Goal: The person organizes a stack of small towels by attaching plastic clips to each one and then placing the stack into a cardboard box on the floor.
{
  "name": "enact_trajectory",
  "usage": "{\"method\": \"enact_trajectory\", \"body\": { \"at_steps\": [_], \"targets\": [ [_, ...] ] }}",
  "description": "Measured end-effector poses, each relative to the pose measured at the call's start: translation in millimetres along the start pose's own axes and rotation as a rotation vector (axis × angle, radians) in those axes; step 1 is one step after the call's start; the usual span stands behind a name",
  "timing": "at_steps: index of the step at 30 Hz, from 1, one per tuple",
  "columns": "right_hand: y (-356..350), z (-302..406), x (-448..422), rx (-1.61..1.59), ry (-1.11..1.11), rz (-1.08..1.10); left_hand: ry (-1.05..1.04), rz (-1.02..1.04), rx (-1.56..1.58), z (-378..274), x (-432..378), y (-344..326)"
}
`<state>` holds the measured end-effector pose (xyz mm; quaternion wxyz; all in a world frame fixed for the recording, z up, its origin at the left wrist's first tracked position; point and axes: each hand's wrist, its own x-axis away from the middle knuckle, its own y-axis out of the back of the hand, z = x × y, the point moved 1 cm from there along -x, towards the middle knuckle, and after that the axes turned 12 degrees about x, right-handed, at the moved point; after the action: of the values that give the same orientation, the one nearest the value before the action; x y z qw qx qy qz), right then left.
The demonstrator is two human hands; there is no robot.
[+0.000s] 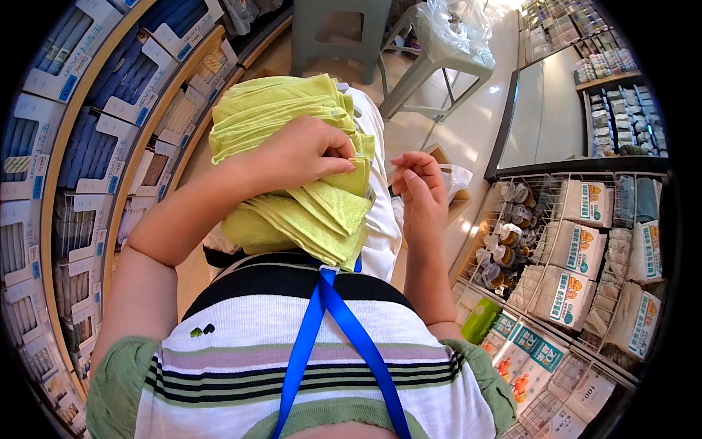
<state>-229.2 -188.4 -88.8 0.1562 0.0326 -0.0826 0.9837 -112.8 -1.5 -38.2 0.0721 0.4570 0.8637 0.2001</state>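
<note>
A thick pile of folded yellow-green towels (279, 104) lies across my lap, over white trousers (386, 219). Several more folded layers (307, 219) fan out nearer my waist. My left hand (310, 145) rests over the pile, its thumb and forefinger pinched at the corner of one towel (354, 178). Small pale tabs (343, 88) show along the pile's right edge. To the right of the towels, apart from them, my right hand (422, 186) is raised with loosely curled fingers and nothing visible in it. The palm side of my left hand is hidden.
Shelves of boxed towels (101, 148) rise close on my left. Ahead stand a grey plastic stool (343, 49) and another stool (466, 66) bearing a clear plastic bag (452, 27). A cardboard box (458, 203) sits beyond my right hand. Wire baskets of packaged cloths (570, 258) stand right.
</note>
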Motion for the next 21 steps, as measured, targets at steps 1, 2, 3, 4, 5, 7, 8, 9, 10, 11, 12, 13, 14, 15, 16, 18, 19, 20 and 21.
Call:
{"method": "enact_trajectory", "body": {
  "at_steps": [1, 2, 3, 4, 5, 7, 8, 9, 10, 11, 12, 13, 14, 15, 16, 18, 19, 20, 21],
  "targets": [
    [2, -1, 1, -0.103, -0.006, 0.013, 0.013, -0.008, 0.010, 0, 1, 1],
    [3, -3, 1, -0.167, 0.003, 0.048, 0.026, -0.016, 0.020, -1, 2, 1],
    [2, -3, 1, -0.166, -0.018, 0.036, 0.029, -0.017, 0.036, -1, 3, 2],
    [0, -2, 1, -0.165, -0.038, 0.024, 0.032, -0.018, 0.052, -2, 4, 2],
    [-2, -1, 1, -0.164, -0.058, 0.012, 0.035, -0.019, 0.068, -1, 6, 2],
    [-5, -2, 1, -0.140, -0.081, -0.027, 0.038, -0.012, 0.100, -1, 8, 3],
    [-5, -2, 1, -0.128, -0.093, -0.047, 0.040, -0.009, 0.116, -1, 9, 3],
    [-5, -2, 2, -0.091, -0.098, -0.057, 0.036, -0.009, 0.110, -1, 9, 4],
    [-3, -2, 4, -0.053, -0.104, -0.066, 0.033, -0.009, 0.105, -2, 10, 4],
    [-2, -3, 5, -0.015, -0.109, -0.076, 0.030, -0.010, 0.100, -2, 10, 4],
    [-1, -3, 5, 0.032, -0.108, -0.090, 0.032, -0.011, 0.105, -2, 10, 4],
    [-1, -4, 5, 0.080, -0.107, -0.104, 0.033, -0.013, 0.110, -1, 11, 5],
    [0, -5, 5, 0.128, -0.106, -0.118, 0.035, -0.015, 0.115, -1, 11, 5],
    [3, -6, 5, 0.159, -0.129, -0.107, 0.029, -0.016, 0.110, -1, 11, 5],
    [7, -8, 3, 0.190, -0.153, -0.095, 0.023, -0.018, 0.105, -1, 11, 5],
    [17, -20, 1, 0.162, -0.206, -0.065, 0.017, -0.014, 0.102, -2, 12, 5],
    [24, -29, 0, 0.102, -0.235, -0.049, 0.015, -0.006, 0.104, -2, 11, 6],
    [29, -36, 0, 0.043, -0.262, -0.033, 0.013, 0.001, 0.106, -3, 10, 5],
    [27, -36, 1, -0.073, -0.298, -0.053, 0.012, -0.006, 0.106, -1, 11, 6]
  ]
}}
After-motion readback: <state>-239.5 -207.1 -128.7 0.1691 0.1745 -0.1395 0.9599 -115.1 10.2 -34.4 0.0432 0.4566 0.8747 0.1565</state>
